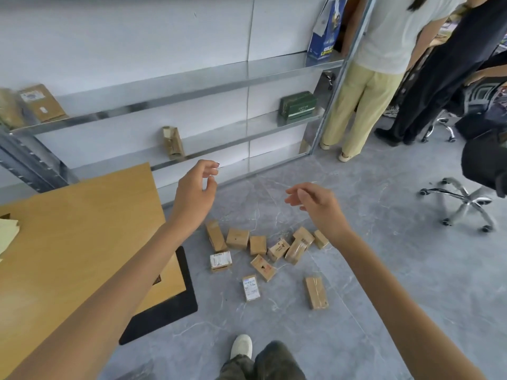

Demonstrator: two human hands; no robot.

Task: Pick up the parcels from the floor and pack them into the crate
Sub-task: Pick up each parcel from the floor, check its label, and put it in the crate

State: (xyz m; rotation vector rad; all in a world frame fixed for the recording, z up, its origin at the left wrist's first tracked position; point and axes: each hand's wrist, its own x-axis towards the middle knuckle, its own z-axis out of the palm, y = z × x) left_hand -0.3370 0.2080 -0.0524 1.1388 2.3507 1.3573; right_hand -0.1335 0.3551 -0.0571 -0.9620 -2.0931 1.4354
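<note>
While looking down through the head view, can weigh the risks first. Could scatter the parcels (258, 244) by reaching into the tight cluster with both hands at once, with several touching or leaning on neighbours. Could lose a taped one through a shallow grip on slick wrap. Could catch the table (82, 229) corner with the left arm on bending down. Could waste the carry: cannot place the crate anywhere for certain, only a black flat thing (164, 311) on the floor (384, 297) under the table edge, perhaps part of it, perhaps not.

Shows the left hand (196, 193) with fingers (211, 167) loosely curled, thumb near forefinger, gripping nothing. Shows the right hand (315, 204) with fingers (295, 193) relaxed and slightly spread, empty. Puts both raised and well apart from every parcel. Leaves the parcels on the grey floor, beneath and between the two hands, most bunched near the right wrist, two white-labelled ones nearer the shoe (241, 346), one lone taped parcel (316, 292) apart to the right. Calls for a bend and a reach down before any grip.
</note>
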